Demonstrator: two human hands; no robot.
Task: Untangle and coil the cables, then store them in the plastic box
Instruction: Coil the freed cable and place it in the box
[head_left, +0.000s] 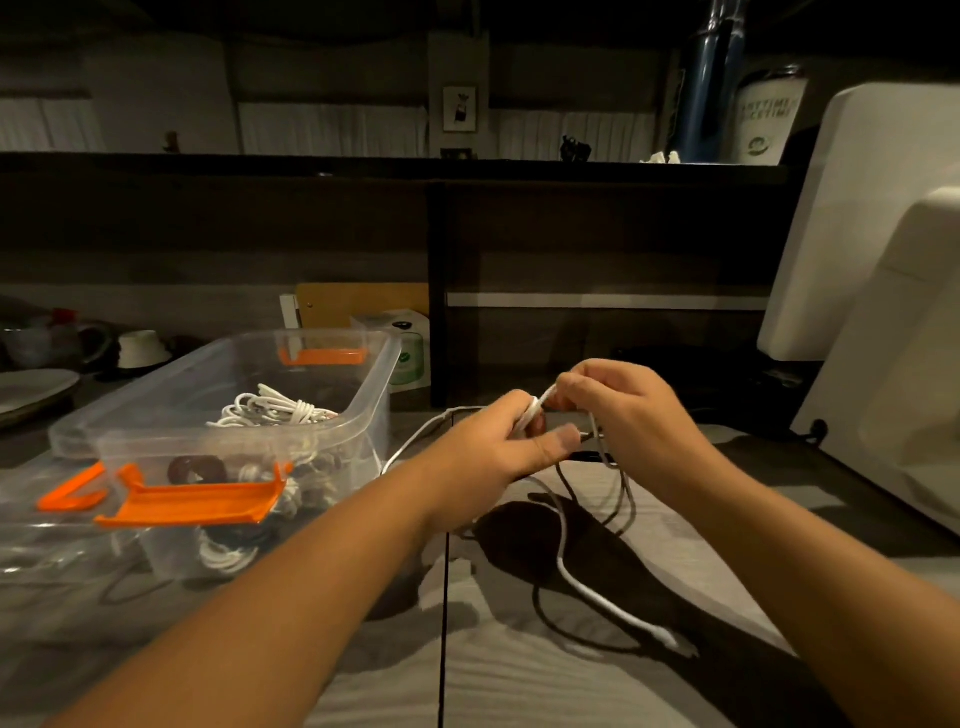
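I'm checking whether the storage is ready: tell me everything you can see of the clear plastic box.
The plastic box is a clear rectangular tub with rounded corners, an orange clip at its near end and another at its far end. It stands upright and open, no lid on it, on the table. Coiled white cables and some darker coils lie inside. It sits left of the left hand and right hand; neither touches it.
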